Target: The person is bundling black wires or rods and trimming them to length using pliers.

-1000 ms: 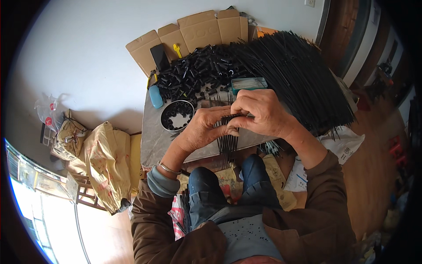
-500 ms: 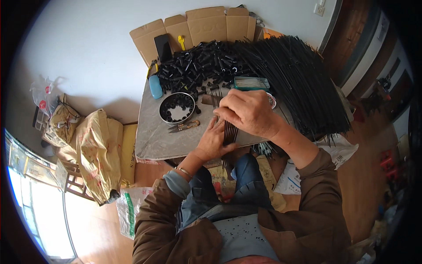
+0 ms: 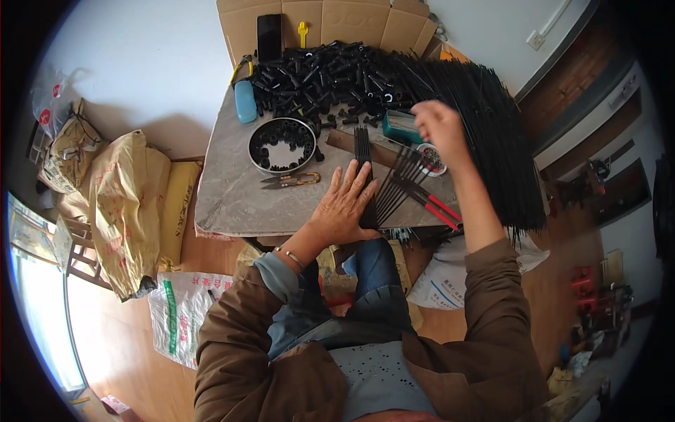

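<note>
My left hand (image 3: 344,200) lies flat over a row of thin black rods (image 3: 362,144), fingers stretched out, thumb by their near end. Beside it, more black rods (image 3: 396,186) fan out to the right. My right hand (image 3: 441,130) is raised by a teal box (image 3: 401,126). Its fingers are curled in, slightly blurred, and I cannot make out anything between them. Just below stands a small round dish (image 3: 441,169) of tiny pieces. Red-handled pliers (image 3: 439,209) lie near the table's front edge. A flat brown bar (image 3: 341,141) passes beneath the rods.
A metal bowl (image 3: 252,155) with black rings and thread snips (image 3: 292,181) are on the grey table (image 3: 232,204). Behind are heaped black tubular parts (image 3: 323,77), a blue case (image 3: 245,102), a phone (image 3: 269,37) and cardboard (image 3: 351,24). Long black rods (image 3: 492,141) pile up at right.
My right hand has left the rods and moved right and away, toward the teal box. My left hand has flattened over the row. The fanned rods and pliers have come into sight.
</note>
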`<state>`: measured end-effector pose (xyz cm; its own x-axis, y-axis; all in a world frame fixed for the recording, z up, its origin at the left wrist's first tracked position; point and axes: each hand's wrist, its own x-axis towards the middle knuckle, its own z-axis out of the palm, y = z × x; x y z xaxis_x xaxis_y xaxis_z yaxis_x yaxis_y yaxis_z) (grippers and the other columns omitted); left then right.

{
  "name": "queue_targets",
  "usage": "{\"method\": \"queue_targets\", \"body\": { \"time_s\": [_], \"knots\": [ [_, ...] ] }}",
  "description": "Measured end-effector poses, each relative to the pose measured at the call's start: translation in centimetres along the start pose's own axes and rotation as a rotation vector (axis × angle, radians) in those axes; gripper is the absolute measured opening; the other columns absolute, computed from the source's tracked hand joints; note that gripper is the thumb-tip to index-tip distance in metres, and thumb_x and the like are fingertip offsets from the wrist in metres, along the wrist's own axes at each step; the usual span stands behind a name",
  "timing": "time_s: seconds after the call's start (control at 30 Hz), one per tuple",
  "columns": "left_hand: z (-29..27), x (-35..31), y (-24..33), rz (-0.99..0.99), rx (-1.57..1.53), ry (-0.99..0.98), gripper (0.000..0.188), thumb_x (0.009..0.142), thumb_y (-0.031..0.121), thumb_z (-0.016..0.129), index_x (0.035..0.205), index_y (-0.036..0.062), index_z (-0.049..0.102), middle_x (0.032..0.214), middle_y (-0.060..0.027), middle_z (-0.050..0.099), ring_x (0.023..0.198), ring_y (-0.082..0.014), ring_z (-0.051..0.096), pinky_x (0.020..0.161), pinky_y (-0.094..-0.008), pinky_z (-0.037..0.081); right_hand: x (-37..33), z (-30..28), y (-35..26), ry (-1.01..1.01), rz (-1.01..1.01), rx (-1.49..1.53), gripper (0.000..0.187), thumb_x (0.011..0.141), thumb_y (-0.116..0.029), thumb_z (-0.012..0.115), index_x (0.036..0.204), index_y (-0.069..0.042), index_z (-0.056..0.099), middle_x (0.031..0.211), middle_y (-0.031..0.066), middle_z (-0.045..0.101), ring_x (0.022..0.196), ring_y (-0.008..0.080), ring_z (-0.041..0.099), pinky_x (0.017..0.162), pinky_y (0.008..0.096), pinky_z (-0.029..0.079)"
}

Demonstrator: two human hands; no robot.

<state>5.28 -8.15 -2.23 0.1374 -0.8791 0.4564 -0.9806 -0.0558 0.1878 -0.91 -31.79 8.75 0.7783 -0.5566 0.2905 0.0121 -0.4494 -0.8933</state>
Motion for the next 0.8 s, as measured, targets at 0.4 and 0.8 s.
{"method": "queue_targets", "body": {
  "time_s": [0.4, 0.8],
  "knots": [
    [-0.2, -0.5, -1.3, -0.022, -0.109, -0.070, 0.095, 0.067, 0.058, 0.068, 0.135, -0.0032, 0.041, 0.148, -0.0217, 0.026, 0.138, -0.0389, 0.022, 0.112, -0.0479, 0.020, 7.4, -0.4, 8.7, -0.199, 0.035, -1.068, 0.014, 0.079, -0.022, 0.060, 0.084, -0.012, 0.069, 0.089, 0.0095, 0.067, 0.088, 0.0306, 0.063, 0.076, 0.0410, 0.049],
    [-1.8, -0.8, -0.8, -0.027, -0.182, -0.205, 0.094, 0.069, 0.056, 0.068, 0.137, -0.0025, 0.038, 0.149, -0.0196, 0.024, 0.139, -0.0377, 0.019, 0.113, -0.0466, 0.019, 5.9, -2.1, 5.8, -0.098, -0.209, -1.018, 0.011, 0.082, -0.017, 0.060, 0.085, -0.007, 0.063, 0.085, 0.0072, 0.064, 0.082, 0.0283, 0.063, 0.071, 0.0370, 0.048]
  ]
}}
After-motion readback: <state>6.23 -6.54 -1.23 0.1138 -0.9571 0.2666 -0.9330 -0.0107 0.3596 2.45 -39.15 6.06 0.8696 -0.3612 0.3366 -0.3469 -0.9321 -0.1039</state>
